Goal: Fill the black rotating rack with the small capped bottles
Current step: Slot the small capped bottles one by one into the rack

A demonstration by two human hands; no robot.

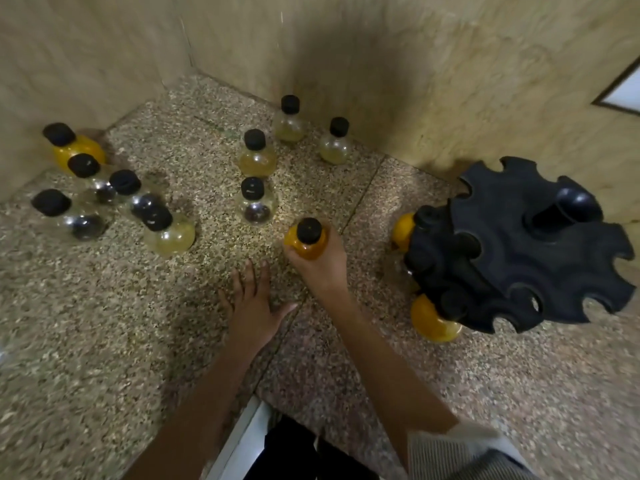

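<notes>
My right hand (320, 265) is shut on a small orange bottle (307, 241) with a black cap, held just above the counter's middle. My left hand (251, 299) rests flat and open on the speckled counter (104, 323), just left of the right hand. The black rotating rack (519, 244) stands at the right, with two orange bottles (431, 318) hanging in its lower slots. Several capped bottles stand loose on the counter: a pale yellow group (258, 157) at the back middle, a clear and orange group (83, 188) at the left.
Beige stone walls (415, 64) close the counter at the back and left, forming a corner. The rack sits close to the right wall. A seam (360, 199) runs across the counter between slabs. The counter's front edge (239, 434) lies below my arms.
</notes>
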